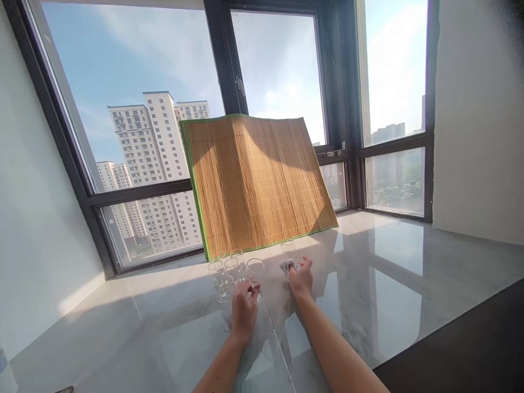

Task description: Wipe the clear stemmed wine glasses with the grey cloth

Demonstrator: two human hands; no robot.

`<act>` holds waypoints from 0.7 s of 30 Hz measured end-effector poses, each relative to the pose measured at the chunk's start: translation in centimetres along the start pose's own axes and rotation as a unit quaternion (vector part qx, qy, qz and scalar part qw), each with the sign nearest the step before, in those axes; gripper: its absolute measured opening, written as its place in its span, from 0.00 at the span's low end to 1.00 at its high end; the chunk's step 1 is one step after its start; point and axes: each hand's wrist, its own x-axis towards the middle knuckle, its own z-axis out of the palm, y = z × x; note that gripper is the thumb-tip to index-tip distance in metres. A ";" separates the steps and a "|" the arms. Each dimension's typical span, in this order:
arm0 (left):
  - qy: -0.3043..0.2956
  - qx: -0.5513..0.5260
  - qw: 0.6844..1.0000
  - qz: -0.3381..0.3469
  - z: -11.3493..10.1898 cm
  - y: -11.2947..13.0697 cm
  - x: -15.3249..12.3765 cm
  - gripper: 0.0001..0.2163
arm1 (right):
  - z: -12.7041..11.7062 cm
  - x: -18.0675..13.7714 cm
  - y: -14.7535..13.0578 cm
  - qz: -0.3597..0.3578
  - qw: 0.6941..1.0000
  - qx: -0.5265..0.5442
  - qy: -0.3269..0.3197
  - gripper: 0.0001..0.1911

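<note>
My left hand (244, 310) is closed around the lower part of a clear stemmed glass (255, 267), which stands upright with its rim above my fingers. Just left of it, several more clear stemmed glasses (221, 279) are grouped on the glossy grey marble-look surface (172, 333). A crumpled white cloth (287, 266) is pinched in my right hand (302, 279). Right behind the cloth shows the faint rim of another clear glass (288, 246); its lower part is hidden, and I cannot tell whether the cloth touches it.
A bamboo mat (262, 185) with green edging leans against the dark window frame (229, 60) behind the glasses. White walls (478, 120) flank the sill. The surface ends at a dark edge (458, 344) at lower right. A thin joint line runs between my arms.
</note>
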 end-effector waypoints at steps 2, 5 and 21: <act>-0.031 0.005 0.999 -0.018 0.1 -0.4 0.1 0.16 | -0.3 -0.6 -0.1 -0.005 1.000 0.006 -0.005 0.27; -0.045 0.033 0.998 -0.036 0.0 -0.6 0.1 0.17 | -0.3 -1.7 -0.5 -0.021 0.996 0.063 -0.059 0.25; -0.084 0.330 0.940 -0.033 -1.8 1.8 -0.1 0.13 | -1.1 -4.4 -3.2 0.071 0.845 0.405 -0.342 0.32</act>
